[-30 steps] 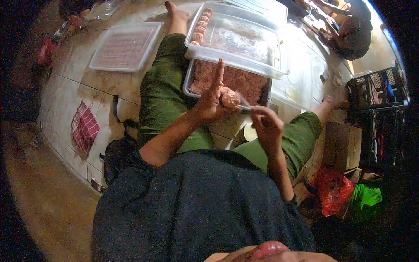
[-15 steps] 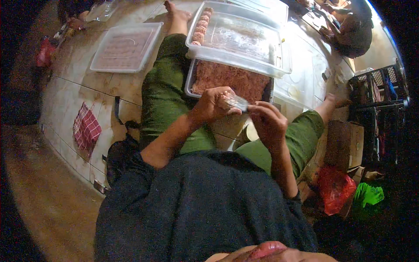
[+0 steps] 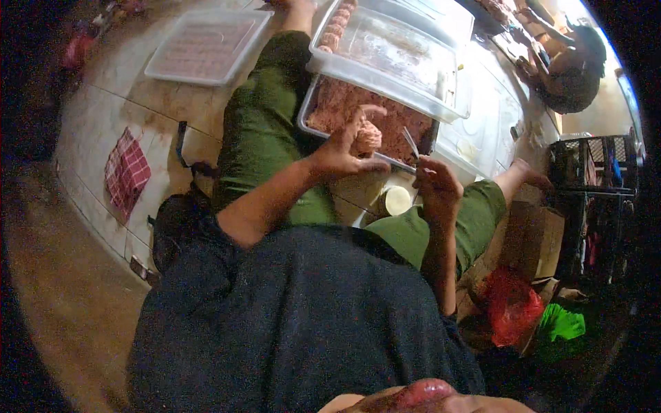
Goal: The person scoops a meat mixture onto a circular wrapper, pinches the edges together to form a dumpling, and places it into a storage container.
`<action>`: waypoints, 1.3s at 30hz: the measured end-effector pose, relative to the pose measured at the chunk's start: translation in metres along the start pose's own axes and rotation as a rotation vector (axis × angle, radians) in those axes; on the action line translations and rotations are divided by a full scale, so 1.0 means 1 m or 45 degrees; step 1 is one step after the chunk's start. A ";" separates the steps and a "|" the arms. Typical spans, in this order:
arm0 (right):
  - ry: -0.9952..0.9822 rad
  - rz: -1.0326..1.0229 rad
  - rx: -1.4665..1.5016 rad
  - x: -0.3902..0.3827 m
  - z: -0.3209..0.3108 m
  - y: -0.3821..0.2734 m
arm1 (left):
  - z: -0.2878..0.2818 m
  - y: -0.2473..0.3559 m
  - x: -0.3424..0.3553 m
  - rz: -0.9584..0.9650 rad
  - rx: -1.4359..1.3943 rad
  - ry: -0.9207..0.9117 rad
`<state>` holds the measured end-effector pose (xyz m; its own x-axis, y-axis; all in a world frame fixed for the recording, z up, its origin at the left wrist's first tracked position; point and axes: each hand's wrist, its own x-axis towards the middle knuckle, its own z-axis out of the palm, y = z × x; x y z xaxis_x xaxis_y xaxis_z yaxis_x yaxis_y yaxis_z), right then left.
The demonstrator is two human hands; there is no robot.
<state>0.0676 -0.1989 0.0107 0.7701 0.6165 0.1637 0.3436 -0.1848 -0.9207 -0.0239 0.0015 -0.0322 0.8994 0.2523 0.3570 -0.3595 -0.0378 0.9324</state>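
Observation:
My left hand (image 3: 344, 148) cradles a round pinkish, rough-textured ball (image 3: 370, 138), its thumb and forefinger spread wide around it. A slim metal utensil, fork-like by its prongs (image 3: 410, 142), points up from my right hand (image 3: 438, 182), whose fingers pinch its handle. Prongs and ball are apart. Beneath my left hand lies a clear tub (image 3: 303, 122) of reddish-brown crumbs (image 3: 406, 124). Resting at its far side is a larger clear plastic box (image 3: 385, 69), with a row of similar balls (image 3: 335, 31) along its left wall.
A pale round-topped container (image 3: 398, 201) stands between my legs. Further left are a lidded clear box (image 3: 206, 48) and a red checked cloth (image 3: 127, 172). Black crates (image 3: 592, 165), a cardboard box (image 3: 533, 237) and red (image 3: 513, 306) and green bags (image 3: 562, 322) sit right. Another person (image 3: 568, 69) sits far right.
The utensil has come away from the ball as my right hand moved right and down. My left fingers have opened out, showing the ball. The whole view has shifted slightly.

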 end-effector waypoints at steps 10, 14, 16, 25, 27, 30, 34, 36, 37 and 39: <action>-0.005 -0.488 -0.370 -0.003 0.032 -0.009 | -0.012 0.005 -0.008 0.013 0.158 -0.054; -0.045 -0.585 -0.580 0.001 0.035 -0.030 | -0.016 0.002 -0.009 -0.052 0.164 0.003; -0.081 -0.558 -0.610 0.003 0.032 -0.038 | -0.015 0.005 -0.011 0.018 0.265 0.102; -0.153 -0.355 -0.470 0.008 0.027 -0.040 | -0.019 0.006 -0.010 -0.075 0.136 0.175; -0.099 -0.309 -0.408 0.015 0.018 -0.021 | -0.017 0.016 -0.006 0.133 0.296 0.228; -0.089 -0.161 -0.327 0.031 0.001 0.015 | -0.019 0.004 -0.001 0.140 0.290 0.113; -0.100 0.134 -0.093 0.032 0.003 -0.001 | -0.016 -0.020 -0.007 0.039 -0.246 0.138; -0.101 0.060 -0.028 0.026 0.010 0.009 | -0.014 -0.022 -0.007 0.008 -0.072 0.138; -0.103 0.023 0.005 0.022 0.015 0.013 | -0.015 -0.018 -0.004 0.038 0.080 0.123; -0.171 -0.047 0.106 0.014 0.028 0.015 | -0.017 -0.013 0.001 0.107 0.169 0.097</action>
<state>0.0682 -0.1716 -0.0113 0.6773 0.7194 0.1541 0.3202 -0.0997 -0.9421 -0.0226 0.0188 -0.0447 0.8442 0.3153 0.4334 -0.3921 -0.1879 0.9005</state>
